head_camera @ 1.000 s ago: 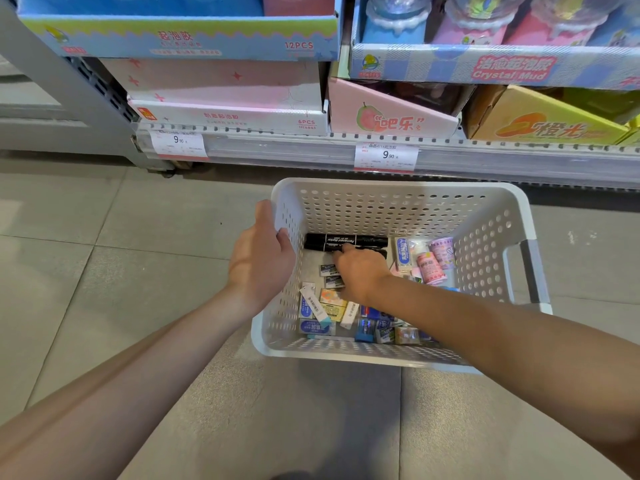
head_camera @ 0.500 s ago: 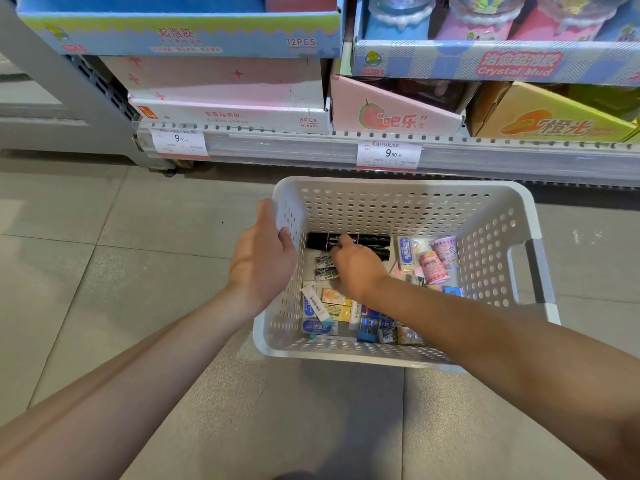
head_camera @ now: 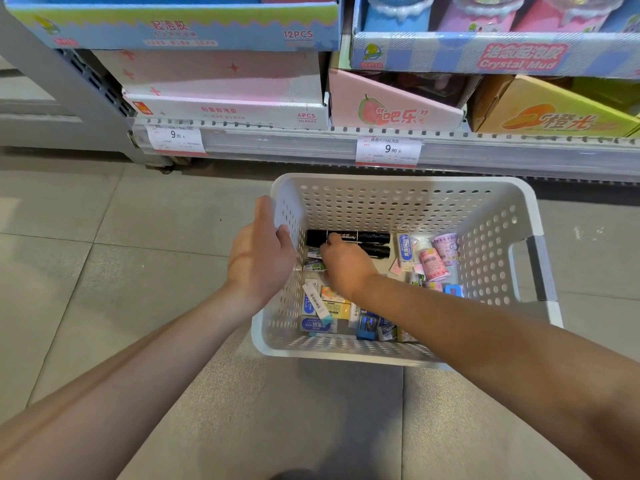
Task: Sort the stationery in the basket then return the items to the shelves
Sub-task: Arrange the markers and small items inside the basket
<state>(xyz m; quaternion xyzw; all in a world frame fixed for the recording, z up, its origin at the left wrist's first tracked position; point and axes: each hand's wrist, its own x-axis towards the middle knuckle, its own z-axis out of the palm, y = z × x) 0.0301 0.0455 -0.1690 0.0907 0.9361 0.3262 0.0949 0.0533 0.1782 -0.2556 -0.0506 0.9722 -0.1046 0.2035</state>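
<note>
Head view | left hand (head_camera: 260, 252) grips the white basket (head_camera: 398, 199) rim | right hand (head_camera: 344, 263) inside, fingertips on black markers (head_camera: 367, 238); its grasp cannot be told.

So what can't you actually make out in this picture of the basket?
- Head view: whatever lies under the right hand and forearm in the basket is covered.
- Whether its fingertips grip the black markers or only touch them: hidden by the hand's back.
- Print on the small erasers: too small.
- The upper shelf boxes: cut off by the top edge.
</note>
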